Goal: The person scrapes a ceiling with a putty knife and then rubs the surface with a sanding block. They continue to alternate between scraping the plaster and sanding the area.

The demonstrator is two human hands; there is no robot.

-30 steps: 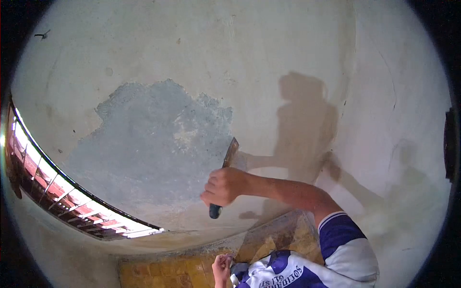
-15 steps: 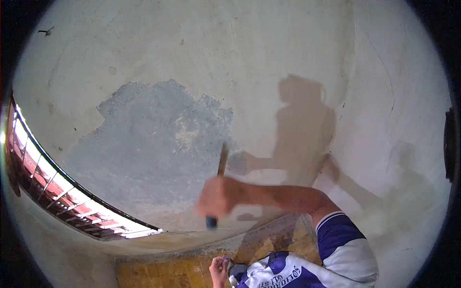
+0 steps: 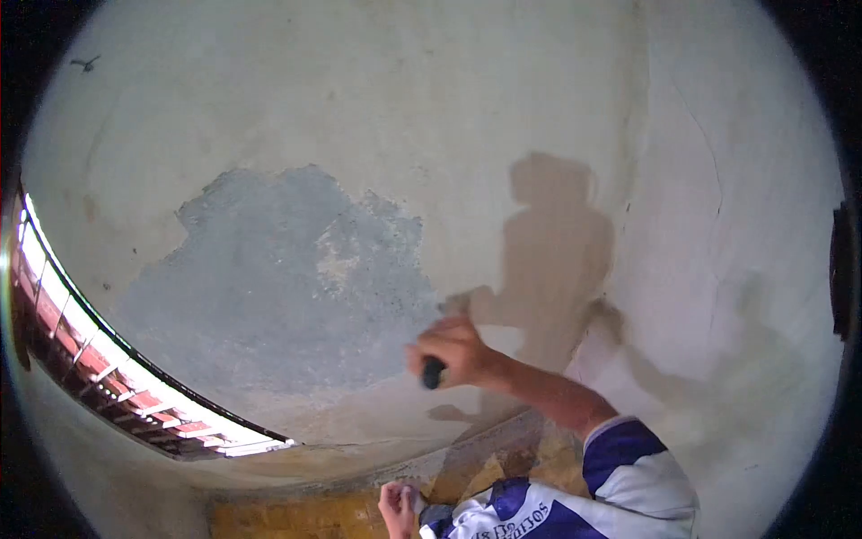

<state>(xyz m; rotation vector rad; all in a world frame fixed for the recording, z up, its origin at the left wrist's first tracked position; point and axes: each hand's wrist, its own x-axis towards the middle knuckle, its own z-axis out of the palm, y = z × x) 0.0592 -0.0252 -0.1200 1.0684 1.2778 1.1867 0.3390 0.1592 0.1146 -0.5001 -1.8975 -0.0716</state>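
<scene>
My right hand (image 3: 452, 350) is closed around a scraper-like tool with a dark handle (image 3: 433, 372). The handle's end sticks out below the fist. Its blade is mostly hidden by my fingers, near the right edge of a grey bare patch (image 3: 269, 269) on the pale wall (image 3: 467, 108). Flaked, ragged paint borders that patch. Low in the view, near my body, my left hand (image 3: 395, 508) has its fingers curled in. Whether anything lies inside them I cannot make out.
A barred window (image 3: 126, 377) opens on the left. Yellowish floor tiles (image 3: 296, 516) lie below the wall. The wall meets a cracked side wall (image 3: 718, 180) at a corner on the right. My shadow (image 3: 557, 234) falls on the wall. A dark fitting (image 3: 841, 269) is at the far right.
My right hand has moved right and slightly up with the tool, whose blade pointed up in plain sight before. My left hand stays low, shifted slightly left. The view has shifted a little.
</scene>
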